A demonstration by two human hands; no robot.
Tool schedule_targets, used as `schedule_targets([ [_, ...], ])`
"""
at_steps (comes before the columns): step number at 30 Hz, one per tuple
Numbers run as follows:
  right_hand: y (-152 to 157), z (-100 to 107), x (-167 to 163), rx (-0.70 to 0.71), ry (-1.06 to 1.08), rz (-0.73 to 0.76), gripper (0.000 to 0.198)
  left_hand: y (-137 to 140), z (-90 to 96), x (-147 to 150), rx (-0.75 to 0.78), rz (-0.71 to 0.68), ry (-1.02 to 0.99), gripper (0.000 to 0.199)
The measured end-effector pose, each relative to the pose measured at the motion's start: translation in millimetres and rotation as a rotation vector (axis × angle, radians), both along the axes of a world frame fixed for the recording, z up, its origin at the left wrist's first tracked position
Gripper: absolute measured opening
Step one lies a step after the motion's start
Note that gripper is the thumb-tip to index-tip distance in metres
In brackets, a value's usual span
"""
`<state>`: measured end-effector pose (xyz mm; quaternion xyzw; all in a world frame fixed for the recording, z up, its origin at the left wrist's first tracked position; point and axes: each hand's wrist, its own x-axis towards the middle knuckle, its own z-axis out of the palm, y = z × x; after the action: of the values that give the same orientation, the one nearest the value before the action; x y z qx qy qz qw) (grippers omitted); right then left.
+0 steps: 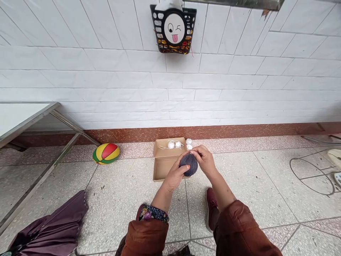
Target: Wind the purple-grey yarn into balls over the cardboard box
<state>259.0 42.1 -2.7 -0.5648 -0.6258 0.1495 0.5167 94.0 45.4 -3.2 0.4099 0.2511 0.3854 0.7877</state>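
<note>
A ball of dark grey yarn (189,166) is held in my left hand (176,174), its thumb lying across the front of the ball and the other fingers mostly behind it. At the ball's upper right edge, my right hand (204,159) is closed in a pinch; what lies between the fingertips is too small to make out. Just below the hands, an open cardboard box (157,170) rests on the floor. Two small white yarn balls (174,144) with loose strands lie in its lid, and white balls (189,143) sit beside the lid on the right.
A colourful ball (106,153) is on the floor by the metal-framed table (29,113) at left. A folded purple umbrella (57,225) lies lower left. On the tiled wall hangs a black basket (174,30). A wire frame (311,174) stands at right.
</note>
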Motion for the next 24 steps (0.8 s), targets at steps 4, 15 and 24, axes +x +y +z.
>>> schedule_targets([
  [4,4,-9,-3,-0.058,-0.007,0.001,0.023,1,1.7,-5,-0.024,-0.022,-0.133,0.057],
  [15,12,-35,-37,-0.18,-0.27,0.116,0.019,20,9.6,-35,-0.111,0.279,-0.118,0.059],
  [24,0,-14,-60,-0.231,-0.179,0.538,0.022,38,-2.1,-42,0.102,0.38,0.184,0.063],
])
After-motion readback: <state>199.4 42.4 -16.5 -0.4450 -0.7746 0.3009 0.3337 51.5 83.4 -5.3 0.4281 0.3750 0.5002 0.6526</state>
